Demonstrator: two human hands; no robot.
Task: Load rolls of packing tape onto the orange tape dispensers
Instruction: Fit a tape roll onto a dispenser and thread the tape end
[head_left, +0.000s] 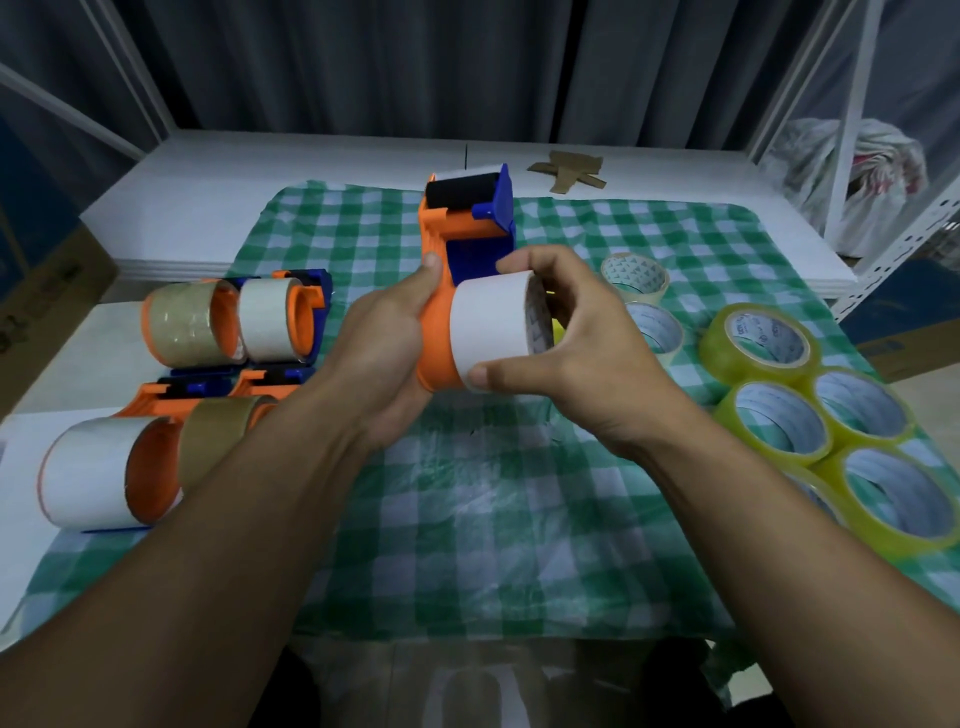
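My left hand (387, 338) grips an orange and blue tape dispenser (452, 231) by its body, above the middle of the checked cloth. A black roller sits at the dispenser's far end. My right hand (576, 338) holds a white tape roll (491, 330) with thumb below and fingers over the top. The roll sits against the dispenser's orange hub. To the left lie several loaded dispensers (234, 322), carrying clear, white and brown rolls. At the right lie several loose yellowish tape rolls (779, 426).
A green and white checked cloth (493, 519) covers the white table (260, 171). Scraps of cardboard (569, 170) lie at the far edge. White shelf posts (852, 119) and a bundle of bags stand at the right. A cardboard box (47, 291) stands at the left.
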